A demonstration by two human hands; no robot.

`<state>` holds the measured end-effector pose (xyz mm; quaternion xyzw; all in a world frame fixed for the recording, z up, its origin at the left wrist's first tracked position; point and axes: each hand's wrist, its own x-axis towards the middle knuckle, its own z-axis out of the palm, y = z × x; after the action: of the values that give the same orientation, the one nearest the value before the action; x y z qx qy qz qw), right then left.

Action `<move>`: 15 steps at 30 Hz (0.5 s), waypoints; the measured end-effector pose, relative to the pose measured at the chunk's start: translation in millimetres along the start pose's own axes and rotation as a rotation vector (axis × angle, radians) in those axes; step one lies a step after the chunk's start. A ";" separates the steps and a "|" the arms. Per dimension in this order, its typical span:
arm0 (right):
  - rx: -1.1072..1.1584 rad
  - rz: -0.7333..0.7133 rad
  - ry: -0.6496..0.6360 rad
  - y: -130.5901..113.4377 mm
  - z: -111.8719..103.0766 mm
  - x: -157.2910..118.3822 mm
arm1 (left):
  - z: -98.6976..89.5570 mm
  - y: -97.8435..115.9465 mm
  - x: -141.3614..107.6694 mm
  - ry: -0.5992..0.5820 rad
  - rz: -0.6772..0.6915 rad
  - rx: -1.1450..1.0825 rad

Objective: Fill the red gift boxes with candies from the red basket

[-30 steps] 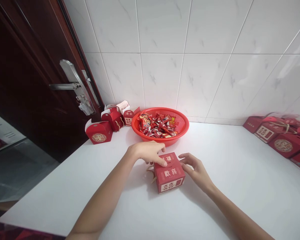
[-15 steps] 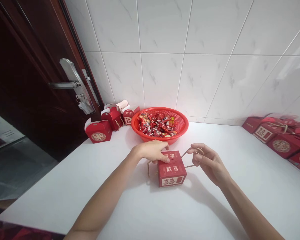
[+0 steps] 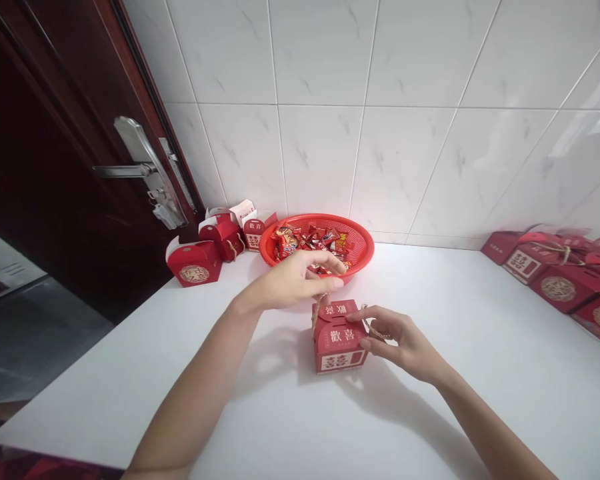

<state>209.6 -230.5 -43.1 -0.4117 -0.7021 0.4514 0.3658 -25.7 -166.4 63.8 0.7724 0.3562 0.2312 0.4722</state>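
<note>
A small red box point(image 3: 341, 337) with white characters stands on the white table, its top flaps folded over. A twisted cord point(image 3: 317, 319) rises at its left side, and more cord lies at its right, partly behind my fingers. My left hand point(image 3: 300, 277) is raised above the box's far left corner, thumb and fingers apart, near the top of the cord; no object shows between them. My right hand point(image 3: 400, 341) is at the box's right side, with fingertips on the top and right edge, gripping it there.
A red plastic basket point(image 3: 367, 250) of wrapped sweets stands behind the box. Several red boxes point(image 3: 195, 264) are at the back left, beside a dark door point(image 3: 55, 127). More red boxes point(image 3: 557, 288) with cord line the right, near the tiled wall point(image 3: 410, 167).
My left hand has lifted off the box top. My right hand has moved left from the stretched cord onto the box. The left cord now stands up against the box.
</note>
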 end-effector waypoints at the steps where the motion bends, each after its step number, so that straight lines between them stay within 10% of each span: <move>1: 0.014 0.002 0.011 -1.6 -1.1 0.1 | -4.1 2.8 -3.2 -0.003 0.010 -0.077; 9: 0.257 -0.066 0.211 -41.4 -20.1 12.9 | -3.5 12.2 -15.0 0.043 0.089 -0.306; 15: 0.124 0.001 0.104 -85.0 -23.7 25.0 | 9.4 14.3 -14.4 -0.014 0.131 -0.329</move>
<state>199.7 -221.5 47.6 -0.4113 -0.6529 0.4721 0.4263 -23.6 -187.1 72.1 0.7080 0.2591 0.3111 0.5786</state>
